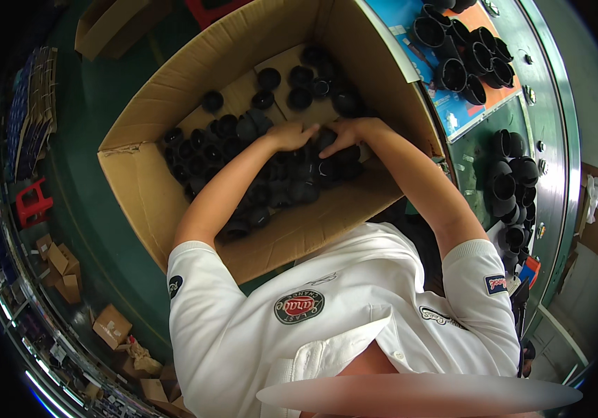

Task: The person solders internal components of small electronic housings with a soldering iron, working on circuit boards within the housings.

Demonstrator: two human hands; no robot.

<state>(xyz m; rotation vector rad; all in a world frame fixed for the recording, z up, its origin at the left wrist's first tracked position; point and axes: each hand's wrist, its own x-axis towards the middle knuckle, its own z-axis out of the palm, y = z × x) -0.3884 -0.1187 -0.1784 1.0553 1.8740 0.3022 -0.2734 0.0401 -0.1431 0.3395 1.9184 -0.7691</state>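
Both my arms reach down into a large open cardboard box (142, 115) that holds many black round cup-shaped parts (208, 150). My left hand (290, 135) is among them near the middle, its thumb toward my right hand and its other fingers curled and partly hidden. Touching its left side are a few rounded black parts (252, 125), lit greyish. Close beside it, my right hand (348, 134) has thumb and fingers around a black cup-shaped part (327, 141). Looser black cups (300, 98) lie on the cardboard at the box's far side.
To the right, a green workbench (476, 157) carries more black cups (480, 59) on a blue and orange printed sheet (445, 108), with another row (511, 184) nearer me. Left of the box are a red stool (33, 203) and small cartons (112, 326) on the green floor.
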